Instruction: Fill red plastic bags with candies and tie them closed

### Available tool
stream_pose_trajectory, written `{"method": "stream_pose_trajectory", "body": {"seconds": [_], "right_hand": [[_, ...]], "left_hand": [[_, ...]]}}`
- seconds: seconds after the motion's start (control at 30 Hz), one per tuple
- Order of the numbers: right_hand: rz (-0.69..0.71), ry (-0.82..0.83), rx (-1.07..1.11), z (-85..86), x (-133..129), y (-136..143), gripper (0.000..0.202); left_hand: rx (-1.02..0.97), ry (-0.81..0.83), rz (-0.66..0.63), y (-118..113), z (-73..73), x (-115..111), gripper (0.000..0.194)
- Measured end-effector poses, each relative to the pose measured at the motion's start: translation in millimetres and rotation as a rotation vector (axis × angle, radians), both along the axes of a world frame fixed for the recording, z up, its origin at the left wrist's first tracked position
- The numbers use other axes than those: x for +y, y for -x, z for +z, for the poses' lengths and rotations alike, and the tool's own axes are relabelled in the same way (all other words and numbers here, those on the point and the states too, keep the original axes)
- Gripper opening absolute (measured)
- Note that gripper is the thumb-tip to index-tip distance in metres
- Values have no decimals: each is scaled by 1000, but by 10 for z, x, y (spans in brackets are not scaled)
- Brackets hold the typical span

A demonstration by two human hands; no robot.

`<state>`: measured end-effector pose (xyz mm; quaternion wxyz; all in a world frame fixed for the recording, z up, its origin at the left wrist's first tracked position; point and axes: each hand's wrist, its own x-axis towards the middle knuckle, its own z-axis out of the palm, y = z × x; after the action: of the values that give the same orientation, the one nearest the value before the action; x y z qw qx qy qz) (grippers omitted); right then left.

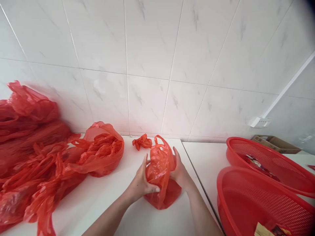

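A red plastic bag [159, 167] stands on the white table, bunched up, with a handle loop sticking up at its top. My left hand [142, 183] is wrapped round the bag's left side, thumb across its front. On the right side of the same bag, my right hand [179, 170] presses in, its fingers partly hidden behind the plastic. What the bag contains cannot be made out. Just behind it lies a small crumpled red bag [142, 142], touched by neither hand.
A large heap of red plastic bags [36, 157] covers the left, beside an opened-out red bag [103, 150]. Two red baskets [241, 190] with small packets inside stand at the right. Behind them are a cardboard box [278, 144] and a tiled wall with a socket [261, 122].
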<state>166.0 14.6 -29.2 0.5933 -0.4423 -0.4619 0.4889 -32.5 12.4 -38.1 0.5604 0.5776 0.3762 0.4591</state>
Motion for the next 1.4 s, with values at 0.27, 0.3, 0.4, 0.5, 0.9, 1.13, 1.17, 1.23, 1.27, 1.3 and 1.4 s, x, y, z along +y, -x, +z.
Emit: {"method": "stream_pose_trajectory", "body": {"seconds": [0.27, 0.3, 0.4, 0.5, 0.9, 1.13, 1.17, 1.23, 1.27, 1.3, 1.4], "right_hand": [[-13, 12, 399, 120, 118, -152, 41], [40, 32, 462, 135, 87, -169, 40], [195, 124, 632, 156, 24, -130, 32], [140, 123, 662, 153, 25, -34, 25], [38, 74, 600, 95, 18, 139, 44], [0, 146, 472, 54, 88, 193, 31], [2, 151, 464, 44, 103, 211, 31], [15, 168, 444, 34, 120, 249, 33], [25, 176, 435, 35, 121, 268, 35], [36, 181, 429, 40, 118, 285, 37], [60, 174, 431, 80, 85, 328, 41]], "left_hand": [[-399, 350, 50, -148, 47, 300, 20], [-432, 394, 64, -139, 25, 309, 22], [-499, 526, 77, -142, -53, 288, 23], [-556, 612, 96, -188, -141, 230, 22], [-652, 701, 140, -358, -389, 183, 15], [-620, 534, -34, -227, -130, 72, 35], [-583, 436, -76, -206, -66, 51, 44], [-482, 258, -131, -177, 48, 27, 55], [-442, 220, -131, -170, 89, 24, 52], [-430, 229, -109, -167, 116, 28, 46], [-556, 405, 21, -179, 108, 68, 22]]}}
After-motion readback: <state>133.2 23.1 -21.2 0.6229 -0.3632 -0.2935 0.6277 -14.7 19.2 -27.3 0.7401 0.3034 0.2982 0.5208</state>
